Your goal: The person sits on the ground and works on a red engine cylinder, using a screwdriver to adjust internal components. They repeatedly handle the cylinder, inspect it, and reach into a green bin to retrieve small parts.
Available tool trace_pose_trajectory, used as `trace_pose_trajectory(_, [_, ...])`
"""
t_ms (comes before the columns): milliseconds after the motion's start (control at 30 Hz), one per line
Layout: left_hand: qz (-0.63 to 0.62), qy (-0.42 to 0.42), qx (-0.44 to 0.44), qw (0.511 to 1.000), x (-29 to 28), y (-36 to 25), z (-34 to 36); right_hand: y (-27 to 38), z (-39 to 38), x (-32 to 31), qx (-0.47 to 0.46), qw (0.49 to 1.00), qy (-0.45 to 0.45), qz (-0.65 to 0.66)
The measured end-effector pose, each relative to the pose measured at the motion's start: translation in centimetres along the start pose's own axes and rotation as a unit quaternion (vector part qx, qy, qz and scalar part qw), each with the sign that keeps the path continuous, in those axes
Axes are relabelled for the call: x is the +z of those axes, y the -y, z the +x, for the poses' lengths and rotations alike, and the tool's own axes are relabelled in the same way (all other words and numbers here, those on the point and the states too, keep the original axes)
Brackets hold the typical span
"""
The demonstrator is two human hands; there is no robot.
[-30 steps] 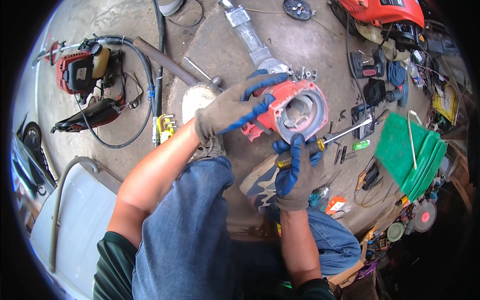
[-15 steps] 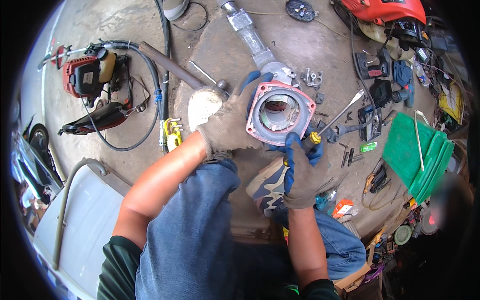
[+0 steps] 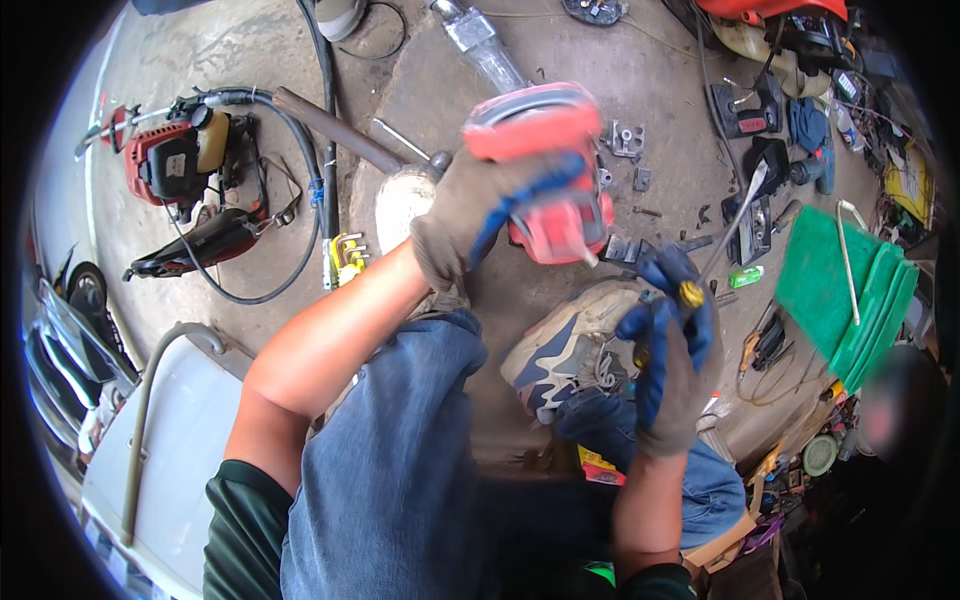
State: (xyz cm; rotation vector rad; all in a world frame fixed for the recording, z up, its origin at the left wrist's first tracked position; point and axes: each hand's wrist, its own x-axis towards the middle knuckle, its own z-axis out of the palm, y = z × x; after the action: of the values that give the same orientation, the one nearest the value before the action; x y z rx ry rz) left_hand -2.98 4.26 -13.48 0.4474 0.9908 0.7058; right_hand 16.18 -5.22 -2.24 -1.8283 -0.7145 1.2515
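Housing (image 3: 545,170) up off the floor (image 3: 250,60), red and blurred, clamped in my gloved left hand (image 3: 480,215) above my shoe (image 3: 570,345), while my right hand (image 3: 670,365) just beside it grips a screwdriver (image 3: 715,250), shaft angled up and away.

Engine housing (image 3: 545,170) in left hand (image 3: 470,225) — screwdriver (image 3: 715,255) right; trimmer engine (image 3: 175,160) far left.
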Motion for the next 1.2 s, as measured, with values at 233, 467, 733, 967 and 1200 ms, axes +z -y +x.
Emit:
trace_pose_trajectory(233, [-0.423,0.062,-0.056,0.902,-3.4,3.7,-1.3,-1.5,-3.8,-5.2,0.044,0.982,0.128,-0.134])
trace_pose_trajectory(467, [-0.434,0.088,-0.032,0.896,-4.5,5.5,-0.7,-2.9,-3.8,-5.9,0.048,0.984,0.078,-0.151])
trace_pose_trajectory(733, [-0.416,0.129,-0.065,0.898,-5.2,6.9,-0.2,-3.5,-0.5,-11.9,0.064,0.984,-0.12,-0.118])
trace_pose_trajectory(967, [-0.415,0.077,-0.12,0.899,-6.1,7.5,0.3,-14.5,3.4,-20.2,0.16,0.941,-0.192,-0.228])
trace_pose_trajectory(1200, [-0.256,0.037,-0.074,0.963,-4.5,7.6,-0.7,-22.2,5.0,-20.8,0.292,0.813,-0.112,-0.491])
